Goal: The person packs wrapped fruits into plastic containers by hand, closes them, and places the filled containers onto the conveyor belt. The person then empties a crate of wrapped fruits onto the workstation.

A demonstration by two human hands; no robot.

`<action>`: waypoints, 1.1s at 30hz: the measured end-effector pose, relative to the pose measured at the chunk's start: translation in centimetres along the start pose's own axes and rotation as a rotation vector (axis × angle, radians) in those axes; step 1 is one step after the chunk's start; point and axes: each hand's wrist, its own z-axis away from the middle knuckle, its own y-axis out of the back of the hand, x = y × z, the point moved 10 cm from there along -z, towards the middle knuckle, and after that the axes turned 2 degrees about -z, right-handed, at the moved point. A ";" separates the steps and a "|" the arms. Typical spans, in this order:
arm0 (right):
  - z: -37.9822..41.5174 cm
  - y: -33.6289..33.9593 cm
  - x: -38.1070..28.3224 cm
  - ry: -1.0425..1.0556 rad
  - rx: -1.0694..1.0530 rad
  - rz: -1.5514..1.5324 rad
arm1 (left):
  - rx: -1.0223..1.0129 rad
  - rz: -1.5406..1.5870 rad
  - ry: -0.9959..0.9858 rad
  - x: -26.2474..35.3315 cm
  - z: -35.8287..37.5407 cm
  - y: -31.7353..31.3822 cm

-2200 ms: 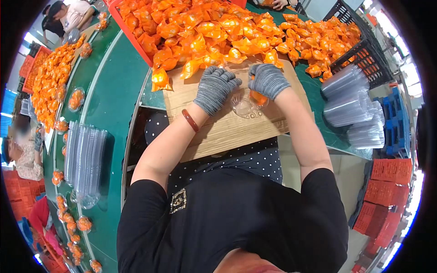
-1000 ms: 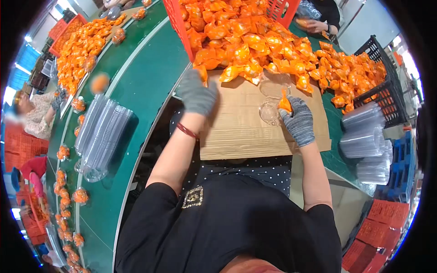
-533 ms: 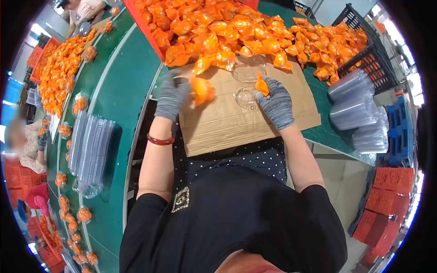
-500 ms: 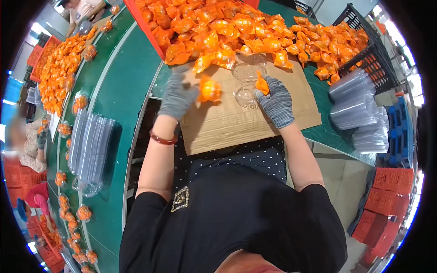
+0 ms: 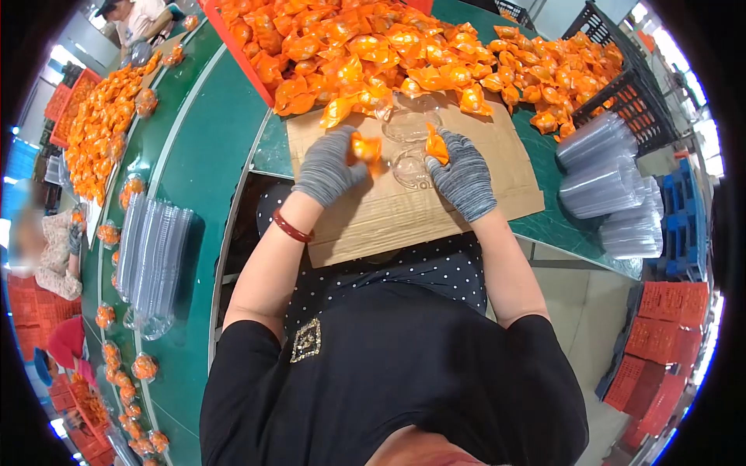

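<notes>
My left hand (image 5: 330, 168), in a grey knitted glove, has its thumb and fingers closed on a round fruit in an orange wrapper (image 5: 367, 147), slightly blurred. In a matching glove, my right hand (image 5: 464, 177) grips another orange-wrapped fruit (image 5: 435, 145), most of it hidden by the fingers. Between the hands an open clear plastic clamshell (image 5: 409, 172) lies on a flat cardboard sheet (image 5: 373, 233). Its second round half is farther from me. Beyond the cardboard, a large heap of orange-wrapped fruits (image 5: 373, 54) spills from a red crate (image 5: 247, 58).
Stacked clear containers stand at right (image 5: 602, 182) and lie at left (image 5: 155, 256) on the green belt (image 5: 206, 140). A black crate (image 5: 633, 101) tips out wrapped fruits. Filled round packs (image 5: 144, 366) line the belt. Co-workers sit at far left. Red crates (image 5: 660, 334) are stacked at lower right.
My left hand has moved up and right with the wrapped fruit, nearer the clamshell. My right hand has shifted slightly left in the view, its wrapped fruit still held.
</notes>
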 end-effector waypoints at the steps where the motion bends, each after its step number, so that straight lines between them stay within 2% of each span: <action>1: 0.0 0.0 0.1 -0.003 -0.008 0.005 | 0.138 0.202 -0.030 -0.3 0.2 1.3; 4: 0.0 -0.1 -0.2 0.001 -0.012 -0.001 | 0.116 0.346 -0.335 3.9 0.6 2.5; 5: 0.2 -0.1 -0.3 0.007 -0.015 -0.004 | 0.166 0.364 -0.422 5.3 0.9 2.4; 8: 0.3 -0.1 -0.5 -0.025 -0.016 0.001 | 0.104 0.471 -0.321 5.5 -0.7 -0.2; 9: 0.3 -0.1 -0.5 -0.050 -0.026 0.008 | 0.169 0.371 -0.247 5.8 -0.8 0.0; 12: 0.5 0.3 -0.7 -0.040 0.006 -0.042 | 0.465 0.115 -0.706 10.3 1.4 2.0; 13: 0.4 0.3 -0.7 -0.041 0.006 -0.038 | 0.280 0.130 -0.728 10.8 1.3 1.0; 16: 0.5 0.1 -0.3 -0.040 0.002 -0.028 | -0.025 0.209 -0.573 10.6 0.4 -0.7; 17: 0.5 -0.1 -0.2 -0.030 0.013 -0.026 | 0.004 0.105 -0.646 10.6 0.3 -1.1; 21: 0.5 0.2 -0.4 -0.048 0.022 -0.060 | -0.039 -0.013 -0.566 11.1 -0.3 -1.8; 25: 0.5 0.5 -0.7 -0.058 -0.026 -0.071 | 0.244 0.209 -0.461 9.3 -0.1 1.0; 28: 0.7 0.7 -0.7 -0.047 0.017 -0.059 | 0.100 0.084 -0.340 8.8 0.1 -0.3; 29: 0.7 0.5 -0.6 -0.048 0.017 -0.031 | 0.087 -0.014 -0.362 8.8 0.5 -1.1; 32: 0.6 0.4 -0.6 -0.020 0.011 -0.021 | -0.047 0.015 -0.495 10.7 1.8 -0.2; 33: 0.7 0.4 -0.5 -0.011 0.029 -0.035 | -0.187 -0.022 -0.495 11.4 2.2 -0.3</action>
